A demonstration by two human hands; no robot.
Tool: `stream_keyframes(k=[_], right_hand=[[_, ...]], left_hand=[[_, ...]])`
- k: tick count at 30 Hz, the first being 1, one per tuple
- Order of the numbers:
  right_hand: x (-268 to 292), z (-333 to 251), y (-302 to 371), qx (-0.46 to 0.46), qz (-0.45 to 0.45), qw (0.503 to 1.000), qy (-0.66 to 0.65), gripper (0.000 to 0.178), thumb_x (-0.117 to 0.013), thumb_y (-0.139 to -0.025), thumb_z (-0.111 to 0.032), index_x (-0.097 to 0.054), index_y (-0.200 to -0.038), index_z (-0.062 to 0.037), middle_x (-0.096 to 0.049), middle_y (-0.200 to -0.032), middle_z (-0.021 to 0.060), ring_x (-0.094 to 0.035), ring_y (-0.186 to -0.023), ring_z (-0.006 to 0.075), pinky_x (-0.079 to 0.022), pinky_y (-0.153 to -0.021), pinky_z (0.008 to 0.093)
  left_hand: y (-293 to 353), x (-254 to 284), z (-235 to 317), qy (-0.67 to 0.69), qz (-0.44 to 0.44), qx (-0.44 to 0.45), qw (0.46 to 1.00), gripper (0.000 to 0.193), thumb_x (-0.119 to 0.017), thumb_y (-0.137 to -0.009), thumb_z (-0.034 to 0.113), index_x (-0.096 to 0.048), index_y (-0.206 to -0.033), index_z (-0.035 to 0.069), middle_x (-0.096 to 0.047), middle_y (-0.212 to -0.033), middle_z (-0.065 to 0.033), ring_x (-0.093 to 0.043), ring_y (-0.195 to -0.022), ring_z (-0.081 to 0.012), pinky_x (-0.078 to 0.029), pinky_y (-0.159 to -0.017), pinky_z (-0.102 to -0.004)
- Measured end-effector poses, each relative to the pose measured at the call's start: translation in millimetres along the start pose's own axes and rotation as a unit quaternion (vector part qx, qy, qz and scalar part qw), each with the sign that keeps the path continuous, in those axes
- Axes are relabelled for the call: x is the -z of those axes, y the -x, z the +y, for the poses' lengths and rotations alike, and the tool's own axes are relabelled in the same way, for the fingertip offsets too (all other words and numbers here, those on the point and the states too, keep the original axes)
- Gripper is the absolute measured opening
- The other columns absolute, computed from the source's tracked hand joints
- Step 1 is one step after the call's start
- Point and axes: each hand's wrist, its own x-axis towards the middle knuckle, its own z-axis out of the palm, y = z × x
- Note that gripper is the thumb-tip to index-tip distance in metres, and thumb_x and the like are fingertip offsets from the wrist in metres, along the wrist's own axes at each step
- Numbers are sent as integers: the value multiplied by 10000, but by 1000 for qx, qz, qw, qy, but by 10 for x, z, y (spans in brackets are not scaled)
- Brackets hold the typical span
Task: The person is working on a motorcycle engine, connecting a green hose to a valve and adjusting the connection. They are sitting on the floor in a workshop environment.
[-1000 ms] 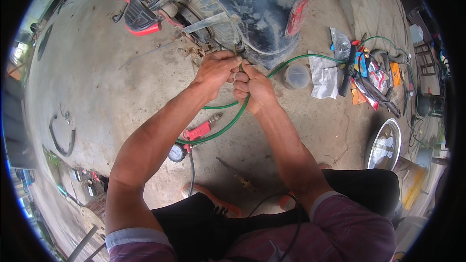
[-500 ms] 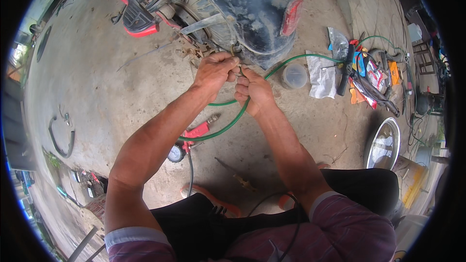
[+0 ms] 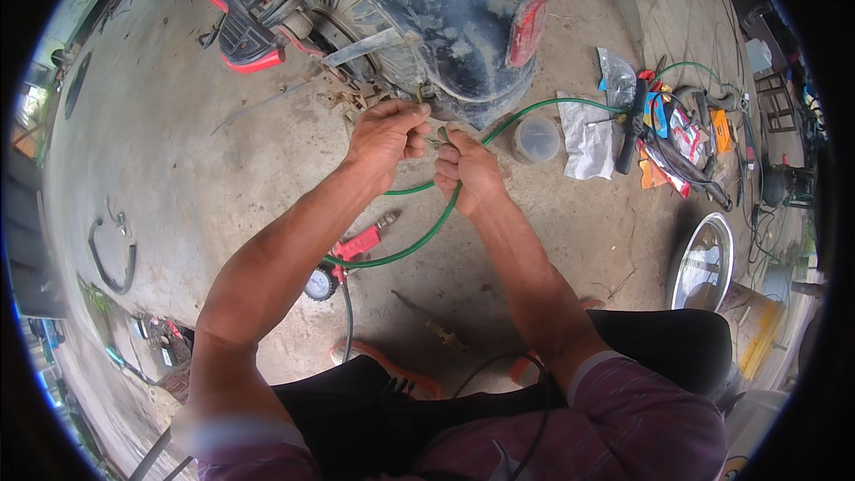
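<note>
The right hand [image 3: 468,169] is wrapped round the green hose [image 3: 437,227], a grip that should steady it. Just left, the left hand [image 3: 385,134] is pinched beneath the dusty black fender [image 3: 476,31], its contents too hidden to tell.

the left hand [image 3: 385,135] pinches a thin stem [image 3: 420,94] beside a dusty tyre [image 3: 343,2]; the right hand [image 3: 468,171] grips a green hose [image 3: 426,238]; a red inflator gun [image 3: 360,243] lies on concrete [image 3: 570,240].
</note>
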Motion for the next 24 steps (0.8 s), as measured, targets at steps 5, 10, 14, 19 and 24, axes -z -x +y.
stream_keyframes(k=[5,10,14,19,24], right_hand=[[-8,17,32,-2,3,1000,19,190,-545,-1024,-275,-480,-896,-150,-323,-626,-79,-277,-487,66,-236,-464,266],[-26,42,66,-4,3,999,35,165,-530,-1031,-278,-522,-1025,-113,-323,-626,-75,-281,-486,63,-238,-469,261],[-26,62,79,6,-7,999,47,206,-515,-1033,-271,-566,-1126,-95,-338,-626,-73,-292,-486,60,-258,-475,252],[-40,71,95,41,-42,995,85,198,-517,-1024,-246,-619,-1098,-93,-379,-618,-67,-323,-482,66,-281,-452,251],[30,109,35,40,-61,992,99,183,-515,-1021,-245,-620,-1084,-109,-367,-605,-68,-318,-478,68,-275,-449,255]], left_hand=[[-7,-25,-4,15,8,3,1000,121,-733,-894,176,-643,-885,95,-636,-762,-4,-560,-591,-79,-501,-571,-270],[-15,-35,-16,27,13,-6,1000,144,-737,-893,168,-636,-860,71,-637,-718,-8,-559,-551,-83,-491,-511,-245],[-27,0,-32,32,-3,-9,999,141,-743,-887,161,-641,-874,64,-650,-743,-15,-562,-565,-83,-495,-529,-246],[-52,64,-65,13,-37,-9,999,120,-747,-882,172,-657,-902,95,-643,-793,-4,-567,-634,-74,-493,-620,-271],[-71,97,-78,17,-42,-20,999,147,-748,-881,168,-663,-951,71,-650,-808,-17,-572,-641,-83,-487,-616,-271]])
